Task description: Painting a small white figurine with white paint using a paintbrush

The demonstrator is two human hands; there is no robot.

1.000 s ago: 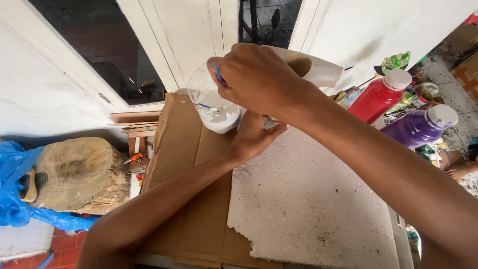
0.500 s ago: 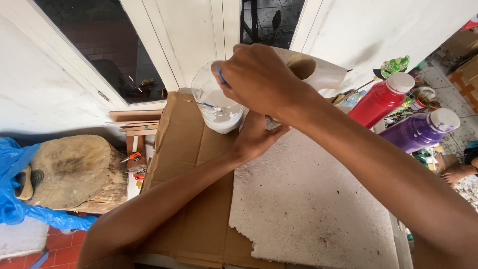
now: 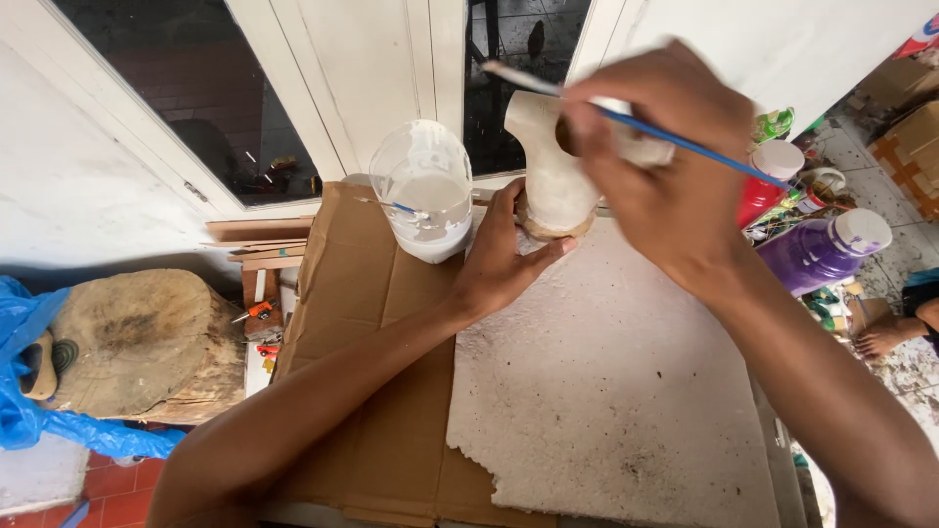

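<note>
My left hand (image 3: 505, 256) grips the base of a white-coated clay figure (image 3: 551, 171) that stands at the far edge of a white foam slab (image 3: 606, 391). My right hand (image 3: 670, 161) is raised in front of the figure, fingers closed on a thin blue-handled paintbrush (image 3: 685, 143) whose bristle end reaches left past the figure's top. Just left of my left hand stands a cut clear plastic bottle (image 3: 424, 196) holding white paint, with a second small brush lying in it.
Brown cardboard (image 3: 362, 372) lies under the slab. A tree-stump block (image 3: 137, 342) and blue plastic sheet (image 3: 29, 391) are at left. A red bottle (image 3: 773, 176) and purple bottle (image 3: 822, 249) stand at right. Another person's foot (image 3: 885, 335) shows at the right edge.
My right hand has lifted from over the paint bottle and moved right to the figure, bringing the brush with it. My left hand stays on the figure's base.
</note>
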